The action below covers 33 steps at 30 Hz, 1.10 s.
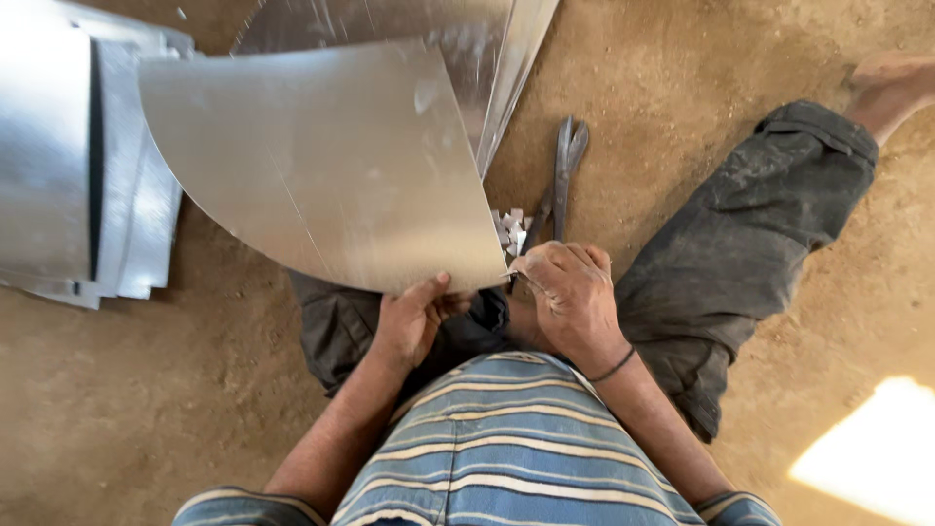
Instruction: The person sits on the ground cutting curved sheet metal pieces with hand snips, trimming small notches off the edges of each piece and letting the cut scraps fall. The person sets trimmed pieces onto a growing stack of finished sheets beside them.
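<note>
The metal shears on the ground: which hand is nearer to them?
Right. The right hand sits just below the shears, pinching the sheet's corner. The left hand holds the sheet's lower edge, farther off.

Both hands raised close together in front of the seated body

The left hand [414,317] reaches up from a bare forearm, thumb on top and fingers curled under in a pinch grip. Just to its right, the right hand [570,292] is closed with knuckles up, fingertips pinching at its far left side (a dark band circles that wrist). Both elbows are bent, forearms converging from the near edge; knees spread wide.
</note>
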Tool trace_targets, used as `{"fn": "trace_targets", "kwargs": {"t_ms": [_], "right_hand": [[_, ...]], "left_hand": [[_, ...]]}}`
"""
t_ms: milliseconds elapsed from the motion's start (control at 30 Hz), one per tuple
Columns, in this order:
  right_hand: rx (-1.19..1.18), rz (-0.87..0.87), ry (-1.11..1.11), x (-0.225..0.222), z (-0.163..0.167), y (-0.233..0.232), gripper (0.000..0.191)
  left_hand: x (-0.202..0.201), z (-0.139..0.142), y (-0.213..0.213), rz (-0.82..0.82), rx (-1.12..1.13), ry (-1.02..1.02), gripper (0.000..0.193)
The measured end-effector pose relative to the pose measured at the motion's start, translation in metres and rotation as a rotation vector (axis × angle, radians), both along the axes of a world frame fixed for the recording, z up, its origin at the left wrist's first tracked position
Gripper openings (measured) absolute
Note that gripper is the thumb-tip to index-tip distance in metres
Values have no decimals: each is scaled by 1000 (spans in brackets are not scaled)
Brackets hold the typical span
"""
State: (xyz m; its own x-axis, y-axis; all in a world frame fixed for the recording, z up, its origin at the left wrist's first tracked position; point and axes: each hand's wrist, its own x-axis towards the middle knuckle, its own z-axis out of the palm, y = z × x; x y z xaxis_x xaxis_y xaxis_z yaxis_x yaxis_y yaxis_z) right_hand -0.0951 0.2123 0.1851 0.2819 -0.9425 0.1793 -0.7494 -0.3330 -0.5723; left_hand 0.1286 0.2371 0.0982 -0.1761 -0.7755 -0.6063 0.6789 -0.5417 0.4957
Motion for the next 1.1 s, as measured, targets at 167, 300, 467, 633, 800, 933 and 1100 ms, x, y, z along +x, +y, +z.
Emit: {"fn": "trace_targets", "kwargs": {"t_ms": [167,300,467,633,800,933,1100], "right_hand": [[-69,72,221,16,5,-10,26],[-39,142,271,28,4,-10,28],[-16,145,357,30,-21,-23,22],[-90,154,355,31,-74,-94,23],[-44,107,388,41,-122,-170,32],[-51,102,346,48,-110,-150,19],[-94,143,334,26,-33,-13,29]], "left_hand": [[9,-18,-2,-21,-42,6,33],[13,-24,1,-15,-7,22,30],[15,-30,1,-48,-1,18,29],[19,-28,1,-89,5,31,28],[19,-22,-2,-65,-56,70,28],[15,-18,-5,-1,-65,55,30],[12,-20,-3,9,-93,64,29]]}}
